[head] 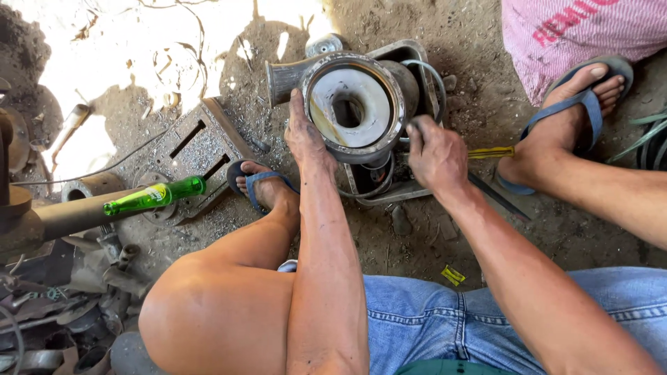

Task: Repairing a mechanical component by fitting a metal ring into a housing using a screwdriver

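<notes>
Between the sandalled feet, on dirt, the left hand [306, 139] presses flat on the round metal housing [354, 104]; the right hand [436, 154] grips a yellow-handled screwdriver [492, 152] beside it; the housing's bore faces upward, its axis upright, over a metal tray [417, 52].

Green glass bottle [154, 196] lying on its side at left of centre, on a slotted metal plate [198, 149]. Pink woven sack [570, 31] at upper right; small yellow scrap [452, 275] on the dirt floor [431, 243] lower centre. Pile of rusty metal parts [48, 312] at lower left.
</notes>
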